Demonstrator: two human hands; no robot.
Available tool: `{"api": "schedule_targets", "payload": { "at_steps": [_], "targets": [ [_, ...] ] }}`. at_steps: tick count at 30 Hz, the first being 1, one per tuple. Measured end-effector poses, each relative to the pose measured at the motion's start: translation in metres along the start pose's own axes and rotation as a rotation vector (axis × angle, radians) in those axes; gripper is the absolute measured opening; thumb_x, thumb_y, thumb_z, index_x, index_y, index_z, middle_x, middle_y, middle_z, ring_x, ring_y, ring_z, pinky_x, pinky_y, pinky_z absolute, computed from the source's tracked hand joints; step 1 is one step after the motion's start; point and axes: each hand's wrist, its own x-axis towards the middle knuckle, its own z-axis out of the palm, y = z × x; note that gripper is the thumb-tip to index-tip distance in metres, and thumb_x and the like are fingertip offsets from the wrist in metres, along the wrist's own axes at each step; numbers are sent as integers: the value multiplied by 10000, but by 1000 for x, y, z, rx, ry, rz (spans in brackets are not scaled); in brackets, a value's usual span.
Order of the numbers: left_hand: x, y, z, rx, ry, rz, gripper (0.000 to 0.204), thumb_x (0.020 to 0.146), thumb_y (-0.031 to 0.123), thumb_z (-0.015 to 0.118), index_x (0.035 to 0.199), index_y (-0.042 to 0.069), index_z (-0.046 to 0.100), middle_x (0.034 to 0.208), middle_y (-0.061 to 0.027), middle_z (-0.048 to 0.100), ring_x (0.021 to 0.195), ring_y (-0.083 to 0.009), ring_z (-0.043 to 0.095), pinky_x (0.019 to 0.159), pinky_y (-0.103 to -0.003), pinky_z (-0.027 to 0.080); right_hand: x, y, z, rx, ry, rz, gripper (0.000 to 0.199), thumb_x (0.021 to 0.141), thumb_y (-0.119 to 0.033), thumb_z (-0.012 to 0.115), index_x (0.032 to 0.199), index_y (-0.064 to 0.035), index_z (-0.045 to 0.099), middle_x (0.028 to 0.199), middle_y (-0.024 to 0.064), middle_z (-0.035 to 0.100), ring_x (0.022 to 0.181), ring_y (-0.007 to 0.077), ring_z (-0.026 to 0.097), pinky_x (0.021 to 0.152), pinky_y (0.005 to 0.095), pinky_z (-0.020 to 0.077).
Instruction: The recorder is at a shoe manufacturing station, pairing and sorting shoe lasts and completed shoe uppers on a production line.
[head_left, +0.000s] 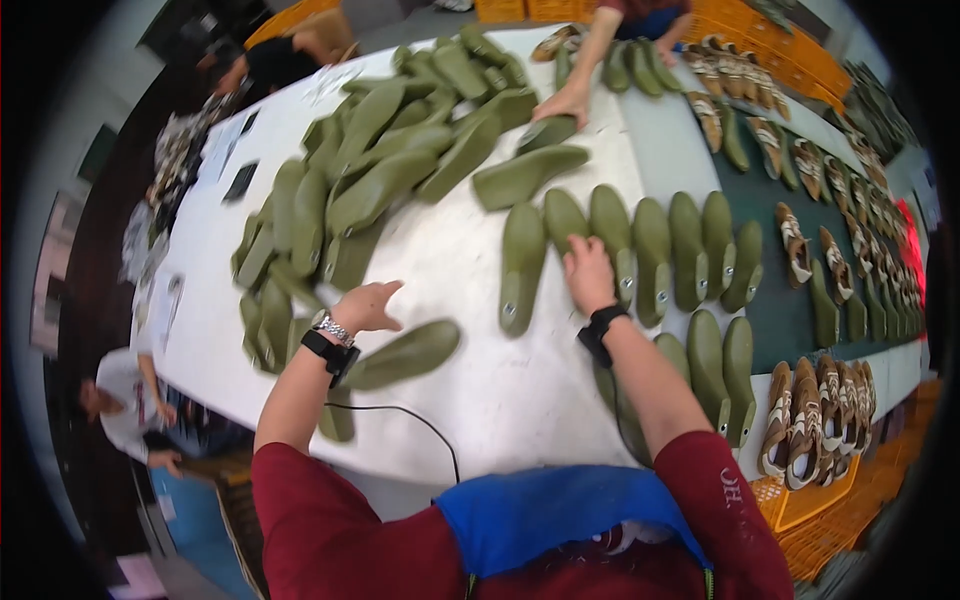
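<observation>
Blue apron [560, 515] nearest; white table [480, 390] strewn with green lasts [380, 185].

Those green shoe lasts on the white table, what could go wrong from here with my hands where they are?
Your right hand presses on the tightly packed row of lasts; a nudge may knock neighbours out of line. Your left hand hovers by a loose last lying near the table edge, which might slide off. The heaped pile looks unstable and may spill.

Bare tabletop [450, 260] btwn last piles [380, 170]
</observation>
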Motion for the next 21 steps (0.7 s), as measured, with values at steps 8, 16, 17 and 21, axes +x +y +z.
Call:
{"api": "schedule_targets", "payload": {
  "at_steps": [8,16,17,21],
  "targets": [
    [-131,-26,131,-288,331,-336,454,636,406,730,875,28,653,820,-205,644,802,-332,634,742,-394,503,-35,-88,-23,-89,63,-455,440,742,-140,626,1168,-109,524,1183,206,473,1079,365,462,879,439,403],
    [-120,169,184,-507,233,-106,533,740,477,576,878,-36,619,705,-264,611,686,-390,628,675,-428,518,-175,-141,-46,-102,-954,-222,622,826,-507,483,1332,-160,375,865,214,646,809,377,623,722,444,491],
    [-124,186,188,-491,116,-44,560,767,491,576,1003,-16,591,758,-258,624,718,-405,621,706,-430,509,-181,-137,-57,-146,-973,-188,607,816,-470,496,1326,-160,387,873,218,644,816,377,622,733,445,489],
    [-127,154,191,-517,357,-26,608,794,480,592,1223,60,496,1052,-231,599,988,-377,568,874,-421,446,-192,-96,-113,-199,-914,-91,505,773,-336,497,1256,-192,477,881,185,652,812,361,625,734,437,494]
  ]
}}
